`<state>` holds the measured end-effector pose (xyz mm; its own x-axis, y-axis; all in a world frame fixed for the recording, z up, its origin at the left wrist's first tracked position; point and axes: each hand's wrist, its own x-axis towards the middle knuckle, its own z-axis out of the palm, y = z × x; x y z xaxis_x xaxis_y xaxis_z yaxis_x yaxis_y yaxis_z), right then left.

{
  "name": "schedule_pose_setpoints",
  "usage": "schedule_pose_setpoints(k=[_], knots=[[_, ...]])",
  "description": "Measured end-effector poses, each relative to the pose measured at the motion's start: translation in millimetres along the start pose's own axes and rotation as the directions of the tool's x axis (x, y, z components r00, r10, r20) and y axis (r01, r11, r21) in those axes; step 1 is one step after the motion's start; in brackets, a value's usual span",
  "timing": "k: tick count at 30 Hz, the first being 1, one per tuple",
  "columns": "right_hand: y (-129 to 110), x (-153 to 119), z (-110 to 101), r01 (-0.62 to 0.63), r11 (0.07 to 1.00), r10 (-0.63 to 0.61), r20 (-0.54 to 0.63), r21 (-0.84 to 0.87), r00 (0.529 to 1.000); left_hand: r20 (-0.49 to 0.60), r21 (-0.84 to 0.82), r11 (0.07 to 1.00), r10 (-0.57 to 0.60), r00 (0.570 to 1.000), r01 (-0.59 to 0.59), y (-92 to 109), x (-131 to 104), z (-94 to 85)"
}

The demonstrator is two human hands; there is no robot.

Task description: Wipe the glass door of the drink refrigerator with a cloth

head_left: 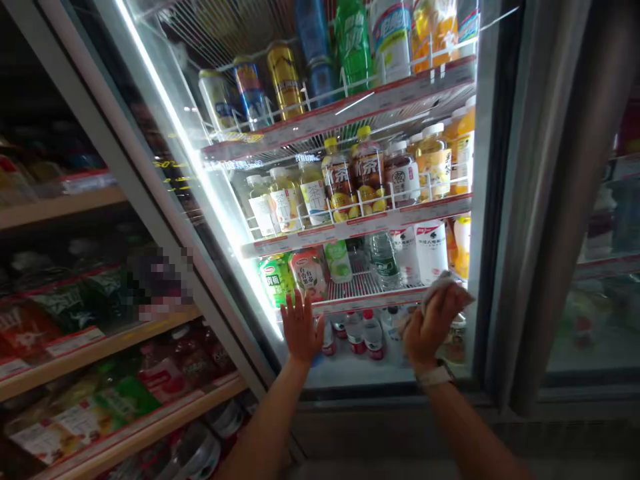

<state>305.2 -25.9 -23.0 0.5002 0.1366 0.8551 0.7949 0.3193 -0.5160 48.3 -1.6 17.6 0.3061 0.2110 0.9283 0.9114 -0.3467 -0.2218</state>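
Note:
My left hand (303, 330) is raised with its fingers apart, palm toward the lit drinks fridge (515, 220). It overlaps the lower shelf's front edge (373, 301) in view, below a red-labelled drink (309, 272) and a green one (276, 277). Whether its palm touches glass I cannot tell. Farther right, my right hand (425, 333) is closed around a crumpled greyish cloth (439, 285), in front of the shelf's right end and below white cartons (431, 245). A light band (436, 375) circles my right wrist.
Cans (286, 80) and bottles stand on the upper shelf, and bottled teas (367, 170) on the middle one. Small water bottles (372, 335) sit at the fridge bottom. Left, wooden-edged shelves (115, 343) hold packaged drinks. A dark vertical door frame (550, 200) runs at right.

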Motion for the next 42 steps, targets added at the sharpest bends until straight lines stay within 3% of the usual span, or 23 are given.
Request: schedule_pose_setpoints(k=[5,9,14,18,21,28,32,36,42], knots=[[-63,-31,30,0.106,0.994,-0.108,0.130,0.024,0.986,-0.028,0.018,1.000,-0.015,0.999,0.015,-7,-14,14.2],[-107,-62,48,0.250,0.961,-0.272,0.250,0.117,0.929,0.019,0.042,0.998,-0.053,0.998,0.053,-9,-20,20.1],[-125,-73,51,0.343,0.906,-0.414,0.344,0.248,0.843,-0.020,0.066,0.996,-0.067,0.998,0.068,-12,-22,23.0],[-108,-54,38,0.393,0.893,-0.449,0.377,0.219,0.810,0.044,0.019,0.998,-0.061,0.997,0.060,-13,-22,19.1],[-79,-31,22,0.369,0.920,-0.392,0.343,0.132,0.854,0.018,-0.015,0.999,-0.046,0.999,0.046,-12,-19,16.5],[34,14,-29,0.196,0.977,-0.180,0.167,-0.084,0.969,-0.033,-0.093,0.992,-0.086,0.996,0.083,-10,-14,19.9],[81,19,-52,0.020,0.992,-0.006,0.112,-0.125,0.994,-0.015,-0.144,0.981,-0.135,0.991,0.131,-12,-16,24.2],[83,12,-51,0.003,0.993,0.011,0.118,-0.119,0.993,-0.028,-0.173,0.978,-0.123,0.992,0.116,-12,-17,25.7],[28,3,-15,0.040,0.996,-0.034,0.076,-0.079,0.997,-0.043,-0.118,0.989,-0.092,0.995,0.087,-8,-15,23.0]])
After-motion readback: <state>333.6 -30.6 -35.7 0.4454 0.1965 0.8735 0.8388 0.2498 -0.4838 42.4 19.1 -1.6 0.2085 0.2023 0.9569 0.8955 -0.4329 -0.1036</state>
